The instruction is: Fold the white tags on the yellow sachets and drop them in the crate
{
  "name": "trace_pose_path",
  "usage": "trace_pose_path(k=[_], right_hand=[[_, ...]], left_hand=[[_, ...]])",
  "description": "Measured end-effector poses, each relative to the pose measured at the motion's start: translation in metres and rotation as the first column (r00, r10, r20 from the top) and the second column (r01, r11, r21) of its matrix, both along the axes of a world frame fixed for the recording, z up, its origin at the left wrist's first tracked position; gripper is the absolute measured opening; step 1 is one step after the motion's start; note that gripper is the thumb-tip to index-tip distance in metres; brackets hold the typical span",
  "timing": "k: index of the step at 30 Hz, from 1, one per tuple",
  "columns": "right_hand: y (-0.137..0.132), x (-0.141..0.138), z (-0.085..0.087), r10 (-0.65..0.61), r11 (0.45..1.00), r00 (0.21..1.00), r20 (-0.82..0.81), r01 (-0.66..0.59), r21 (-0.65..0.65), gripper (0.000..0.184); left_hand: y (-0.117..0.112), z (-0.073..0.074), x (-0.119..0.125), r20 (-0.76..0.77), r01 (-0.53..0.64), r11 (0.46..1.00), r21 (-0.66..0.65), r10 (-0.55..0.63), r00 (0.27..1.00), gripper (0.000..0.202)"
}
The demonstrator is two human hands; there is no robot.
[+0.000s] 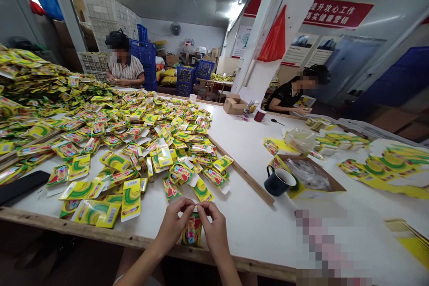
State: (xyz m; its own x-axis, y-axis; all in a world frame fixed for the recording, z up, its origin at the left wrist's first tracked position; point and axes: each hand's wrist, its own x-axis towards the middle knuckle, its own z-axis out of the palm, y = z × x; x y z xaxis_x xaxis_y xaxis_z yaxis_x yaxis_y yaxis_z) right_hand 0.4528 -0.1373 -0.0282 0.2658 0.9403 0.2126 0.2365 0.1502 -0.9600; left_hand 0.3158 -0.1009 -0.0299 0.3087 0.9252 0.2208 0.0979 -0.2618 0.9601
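Note:
Near the table's front edge, a small yellow and green printed carton [192,231] stands between my hands, its printed front facing up toward me. My left hand [176,216] pinches the carton's top end from the left, thumb and forefinger together. From the right, my right hand [212,220] pinches the same end, its fingertips almost meeting the left ones. The fingertips hide most of the top flap. Just beyond my hands lie more cartons like it, such as a yellow one [202,189] and one with its white flap out [217,178].
A large heap of cartons [110,118] covers the table's left side. A wooden strip [239,170] bounds it. To the right are a dark mug [280,181], an open box with clear plastic [321,190] and flat printed sheets [385,167]. Two people [125,65] [291,94] sit across.

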Motion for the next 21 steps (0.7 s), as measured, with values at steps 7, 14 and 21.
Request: trace_pose_path(k=[7,14,21], right_hand=[[-0.007,0.0,-0.011,0.038,0.999,0.997,-0.072,-0.037,0.022,0.021],[-0.015,-0.002,-0.018,0.031,0.999,0.99,-0.139,-0.027,0.027,0.017],[-0.026,-0.007,-0.015,-0.04,0.998,0.989,-0.142,0.047,0.046,0.028]], left_hand=[[-0.004,-0.01,-0.009,0.105,0.092,0.994,-0.063,-0.085,0.991,0.02],[-0.008,-0.01,-0.009,0.122,0.122,0.983,-0.137,-0.106,0.987,0.025],[-0.025,-0.008,-0.007,0.188,0.084,0.989,-0.123,-0.06,0.98,0.041]])
